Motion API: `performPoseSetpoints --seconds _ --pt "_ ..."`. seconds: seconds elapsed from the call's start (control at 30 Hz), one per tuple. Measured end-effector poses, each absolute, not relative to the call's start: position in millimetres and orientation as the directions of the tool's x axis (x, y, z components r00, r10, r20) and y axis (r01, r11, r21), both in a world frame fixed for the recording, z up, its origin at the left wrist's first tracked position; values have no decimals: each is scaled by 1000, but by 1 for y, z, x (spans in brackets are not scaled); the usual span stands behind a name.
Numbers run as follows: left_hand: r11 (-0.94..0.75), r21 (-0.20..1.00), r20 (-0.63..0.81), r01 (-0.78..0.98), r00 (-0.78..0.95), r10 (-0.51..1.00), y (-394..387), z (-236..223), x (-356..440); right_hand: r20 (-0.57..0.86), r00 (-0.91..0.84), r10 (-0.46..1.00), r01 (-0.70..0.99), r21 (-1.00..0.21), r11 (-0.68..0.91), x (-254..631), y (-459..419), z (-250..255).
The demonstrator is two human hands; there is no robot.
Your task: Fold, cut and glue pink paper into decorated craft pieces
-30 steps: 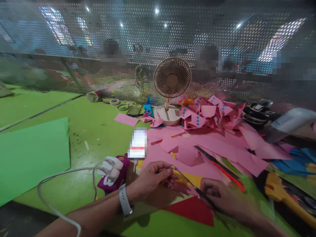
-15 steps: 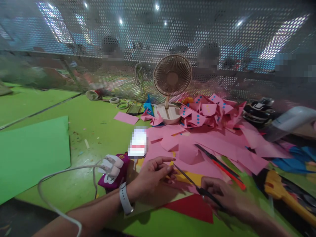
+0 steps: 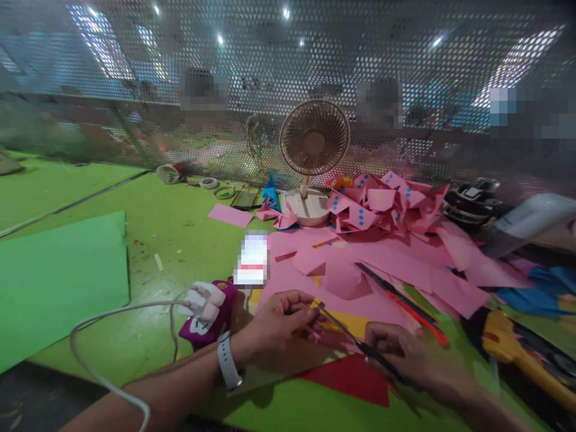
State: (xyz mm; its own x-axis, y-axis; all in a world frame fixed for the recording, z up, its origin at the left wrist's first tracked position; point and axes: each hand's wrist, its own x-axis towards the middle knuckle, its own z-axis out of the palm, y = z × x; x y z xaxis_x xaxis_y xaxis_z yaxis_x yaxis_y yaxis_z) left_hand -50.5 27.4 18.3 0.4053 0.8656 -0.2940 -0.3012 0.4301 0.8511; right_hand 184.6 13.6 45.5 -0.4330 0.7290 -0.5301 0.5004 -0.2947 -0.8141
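My left hand (image 3: 288, 318), with a white watch strap (image 3: 228, 361) at its wrist, is closed in a pinch. What its fingertips hold is too small or hidden to make out. My right hand (image 3: 400, 354) grips a slim pointed metal tool with a black handle (image 3: 380, 358). The tool's thin tip reaches the left fingertips. Yellow paper (image 3: 353, 324) and pink paper sheets (image 3: 342, 273) lie just beyond the hands. Below them is a red paper piece (image 3: 351, 379), partly under a pale sheet.
Behind stand a desk fan (image 3: 308, 210) and a heap of folded pink paper pieces (image 3: 382, 207). A phone (image 3: 252, 259) and purple power adapter (image 3: 211, 312) with a white cable (image 3: 90, 360) are left. A black-and-red cutter (image 3: 414, 306) and yellow-handled tool (image 3: 504, 342) lie right.
My left fingers have curled in a little, and the small yellow bit that showed at their tips is no longer seen there. My right hand and its tool have barely shifted.
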Motion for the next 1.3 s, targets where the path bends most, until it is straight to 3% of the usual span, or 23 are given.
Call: performPoseSetpoints --seconds 1.3 --pt "454 867 -359 -204 375 855 28 22 -53 -544 -371 753 489 -803 -339 177 18 52"
